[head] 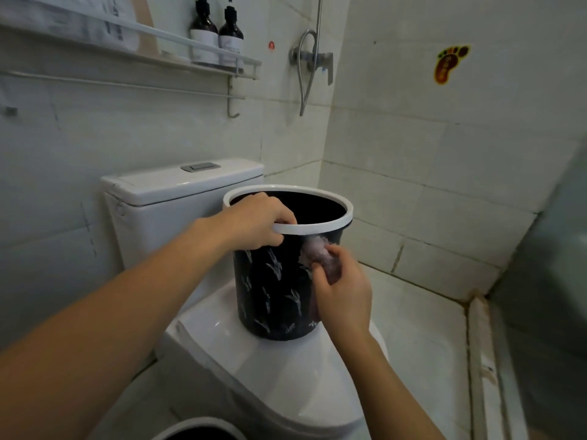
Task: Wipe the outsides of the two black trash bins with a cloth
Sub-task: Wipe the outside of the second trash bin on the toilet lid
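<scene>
A black trash bin (pixel 276 290) with a white rim and pale bird marks stands upright on the closed toilet lid (pixel 286 385). My left hand (pixel 257 222) grips the near left part of the rim, fingers curled over the edge into the bin. My right hand (pixel 344 296) holds a crumpled pinkish cloth (pixel 317 254) pressed against the bin's right outer wall, just under the rim. The white rim of a second bin (pixel 197 428) shows at the bottom edge of the view; most of it is cut off.
The white toilet tank (pixel 178 192) stands behind the bin. A wall shelf (pixel 165 49) above carries two dark pump bottles (pixel 219 33). A shower valve with hose (pixel 313 61) hangs on the tiled wall. Tiled floor (pixel 422 338) lies to the right.
</scene>
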{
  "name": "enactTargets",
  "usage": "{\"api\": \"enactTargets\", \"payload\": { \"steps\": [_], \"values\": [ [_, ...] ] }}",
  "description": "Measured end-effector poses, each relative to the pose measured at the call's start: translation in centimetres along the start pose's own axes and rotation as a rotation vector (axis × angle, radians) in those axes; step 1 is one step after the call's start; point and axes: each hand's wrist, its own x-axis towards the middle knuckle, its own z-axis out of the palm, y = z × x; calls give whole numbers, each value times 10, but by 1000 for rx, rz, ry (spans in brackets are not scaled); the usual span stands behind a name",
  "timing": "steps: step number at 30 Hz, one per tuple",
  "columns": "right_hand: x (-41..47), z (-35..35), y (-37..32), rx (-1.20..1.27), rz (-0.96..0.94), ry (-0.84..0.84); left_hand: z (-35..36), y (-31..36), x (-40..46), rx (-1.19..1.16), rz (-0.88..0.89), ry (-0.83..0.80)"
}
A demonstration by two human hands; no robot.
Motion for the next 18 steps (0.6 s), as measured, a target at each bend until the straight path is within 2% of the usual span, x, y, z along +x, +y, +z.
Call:
{"api": "enactTargets", "payload": {
  "steps": [7,14,18],
  "values": [
    [-13,-9,9,14,28,14,20,13,-1,22,79,-49],
    [-26,-24,-4,29,-62,59,25,10,-6,-14,85,-27],
    [-12,-27,-25,27,-112,77,24,9,-7,-212,107,13]
  ]
}}
